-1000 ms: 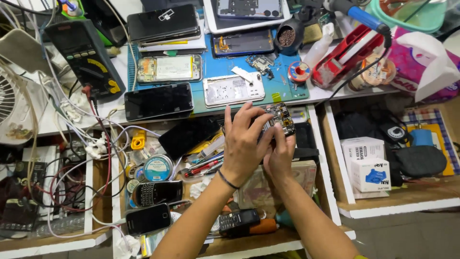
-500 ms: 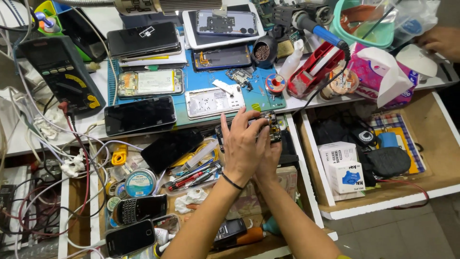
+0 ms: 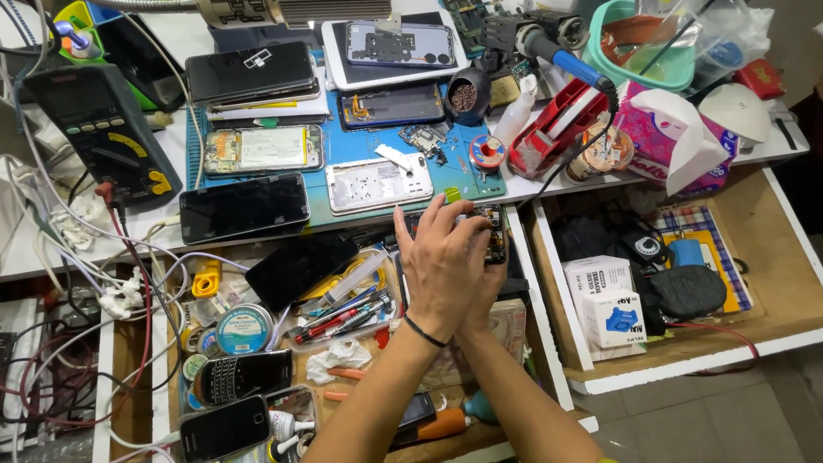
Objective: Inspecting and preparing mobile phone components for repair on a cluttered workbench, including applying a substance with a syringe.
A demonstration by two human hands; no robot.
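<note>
My left hand (image 3: 441, 266), with a dark band at the wrist, lies over my right hand (image 3: 487, 285), and both are closed around a small opened phone with a bare circuit board (image 3: 494, 225). They hold it over the open middle drawer, just below the blue work mat (image 3: 351, 154). My left hand covers most of the phone, and my right hand is mostly hidden under it. A small green-yellow piece (image 3: 452, 195) shows at my left fingertips.
Several phones and opened phone frames lie on the blue mat and desk. A multimeter (image 3: 99, 129) stands at the left, a soldering iron (image 3: 561, 56) and tissue pack (image 3: 677, 137) at the right. Open drawers hold pens, tools, cables, old phones and small boxes (image 3: 613, 300).
The view has shifted, so the desk and drawers sit lower and to the right in the frame. My hands stay closed on the opened phone over the middle drawer.
</note>
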